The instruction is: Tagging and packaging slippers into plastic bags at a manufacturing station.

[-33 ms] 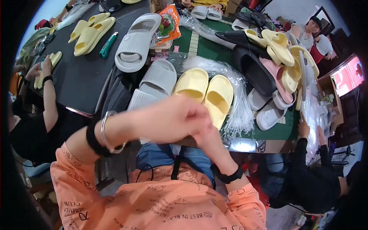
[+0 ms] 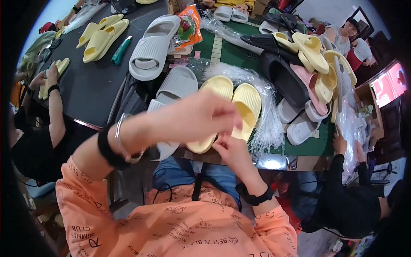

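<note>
Pinching something tiny over a pair of pale yellow foam slide sandals (image 2: 229, 109)

Left hand (image 2: 201, 118) has fingers closed together, right hand (image 2: 229, 152) pinched up against it at 5 o'clock; can't tell what's between them. Sandals sit just beyond at 12, near the table edge, with the bundle of clear plastic ties (image 2: 267, 120) at 3. They look light, squishy and grippy; grab one by the strap.

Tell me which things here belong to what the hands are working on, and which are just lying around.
In hand:
- left hand and right hand, close together over the table edge
- pair of yellow slippers just beyond them
- bundle of clear plastic ties beside that pair

Lying about:
- grey slippers
- green lighter
- orange snack bag
- heap of black, pink and yellow slippers
</note>
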Demonstrator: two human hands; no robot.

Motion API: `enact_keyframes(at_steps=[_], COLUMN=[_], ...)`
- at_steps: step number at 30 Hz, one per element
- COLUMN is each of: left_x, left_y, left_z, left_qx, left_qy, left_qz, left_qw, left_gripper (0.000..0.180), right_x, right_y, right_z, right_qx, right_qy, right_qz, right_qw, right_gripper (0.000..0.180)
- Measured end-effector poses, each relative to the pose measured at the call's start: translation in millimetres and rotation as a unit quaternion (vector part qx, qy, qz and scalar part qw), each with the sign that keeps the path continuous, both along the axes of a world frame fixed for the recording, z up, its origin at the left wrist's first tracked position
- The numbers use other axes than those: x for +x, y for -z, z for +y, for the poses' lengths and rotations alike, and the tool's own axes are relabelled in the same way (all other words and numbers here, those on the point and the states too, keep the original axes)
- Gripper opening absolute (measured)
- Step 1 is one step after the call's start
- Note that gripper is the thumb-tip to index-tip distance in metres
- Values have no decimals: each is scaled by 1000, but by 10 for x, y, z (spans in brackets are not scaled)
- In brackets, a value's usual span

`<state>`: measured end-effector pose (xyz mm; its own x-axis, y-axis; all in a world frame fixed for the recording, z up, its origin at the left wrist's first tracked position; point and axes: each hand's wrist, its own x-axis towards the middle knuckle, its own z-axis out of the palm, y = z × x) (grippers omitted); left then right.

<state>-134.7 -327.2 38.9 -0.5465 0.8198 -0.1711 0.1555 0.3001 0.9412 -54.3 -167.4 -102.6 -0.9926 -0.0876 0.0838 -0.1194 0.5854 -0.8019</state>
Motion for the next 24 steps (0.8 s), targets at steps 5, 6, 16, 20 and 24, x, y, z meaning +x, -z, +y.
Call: enact_keyframes(at_steps=[5,6,16,20,24], left_x=[-841,-1001,-1546,-1527,-1572], left_y=[260,396,1703,1675,1777], left_z=[421,487,682,765,744], left_qx=[19,-12,-142,-188,-242], left_qy=[-149,-151,-159,-200,-154], left_qz=[47,88,329,319,287], left_qw=[988,985,920,907,914], left_gripper=[23,23,23,27,38], right_x=[69,95,-178,-660,-810], right_y=[12,21,245,394,427], right_z=[25,33,-155,-309,-407], right_qx=[-278,-277,-140,103,140], right_qy=[154,156,200,208,202], right_qz=[-162,-160,-41,117,128], right_qw=[934,935,969,966,961], right_gripper=[14,14,13,9,13])
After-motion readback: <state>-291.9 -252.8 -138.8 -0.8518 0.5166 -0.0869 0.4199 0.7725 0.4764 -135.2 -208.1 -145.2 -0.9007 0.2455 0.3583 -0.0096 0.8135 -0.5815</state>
